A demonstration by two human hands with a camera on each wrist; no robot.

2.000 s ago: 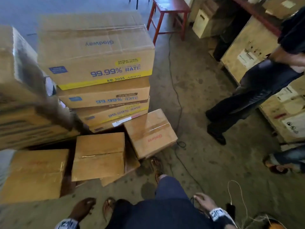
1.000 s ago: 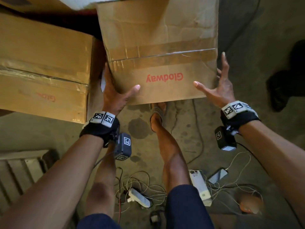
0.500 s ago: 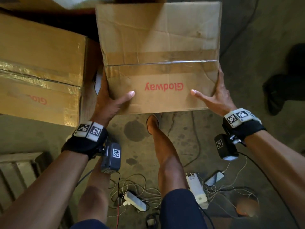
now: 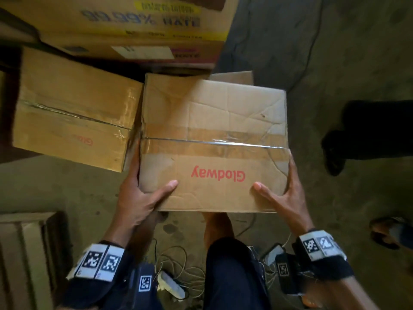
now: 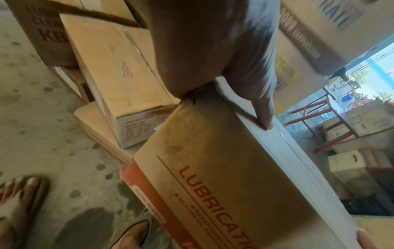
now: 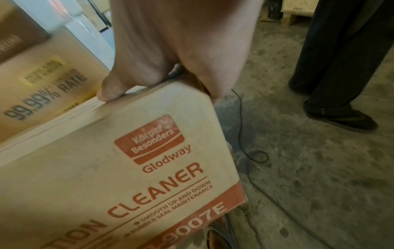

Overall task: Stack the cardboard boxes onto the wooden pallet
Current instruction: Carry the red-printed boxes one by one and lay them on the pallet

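I hold a brown taped cardboard box [image 4: 214, 130] marked "Glodway" in front of my legs, off the floor. My left hand [image 4: 138, 195] grips its near left corner, thumb on top and fingers along the left side. My right hand [image 4: 288, 193] grips the near right corner the same way. In the left wrist view my left hand [image 5: 213, 50] clamps the box [image 5: 224, 168] edge. In the right wrist view my right hand [image 6: 181, 42] holds the corner of the box [image 6: 127, 168]. The wooden pallet [image 4: 24, 253] shows at the lower left.
A second taped box [image 4: 73, 108] lies on the floor just left of the held one. Behind stands a stack of larger printed boxes [image 4: 134, 25]. Another person's legs [image 6: 332, 67] stand to the right. Cables and chargers [image 4: 178, 276] lie by my feet.
Both hands have closed on the box's near corners and drawn it up and toward me. The larger stack behind has come into view.
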